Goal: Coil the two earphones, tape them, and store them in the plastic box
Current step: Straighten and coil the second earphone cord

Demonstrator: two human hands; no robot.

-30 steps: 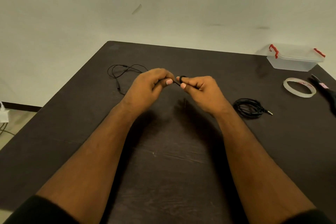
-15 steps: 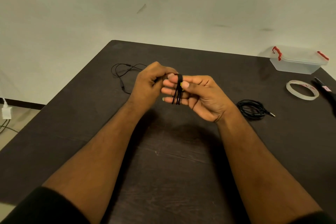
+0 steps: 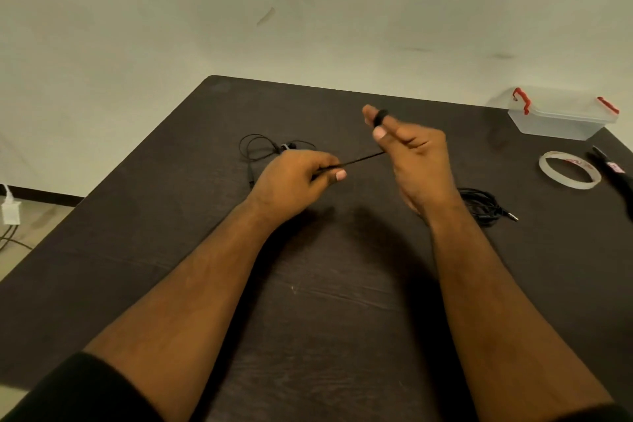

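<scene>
A black earphone cable (image 3: 363,160) runs taut between my two hands above the dark table (image 3: 342,301). My left hand (image 3: 294,181) pinches the cable, whose loose end (image 3: 260,149) trails on the table behind it. My right hand (image 3: 416,161) is raised with the cable wound in a small black band around its fingers, thumb pressed on it. A second earphone (image 3: 479,205) lies coiled on the table just right of my right wrist. The tape roll (image 3: 569,174) and the clear plastic box (image 3: 561,116) with red latches sit at the far right.
Black scissors (image 3: 616,175) lie at the table's right edge beside the tape. A white charger (image 3: 10,211) and cables sit on the floor at the left. A pale wall stands behind the table's far edge.
My hands have drawn apart. The right hand has risen and turned, stretching the cable out from the left hand; half a second ago the loops hung across its fingers.
</scene>
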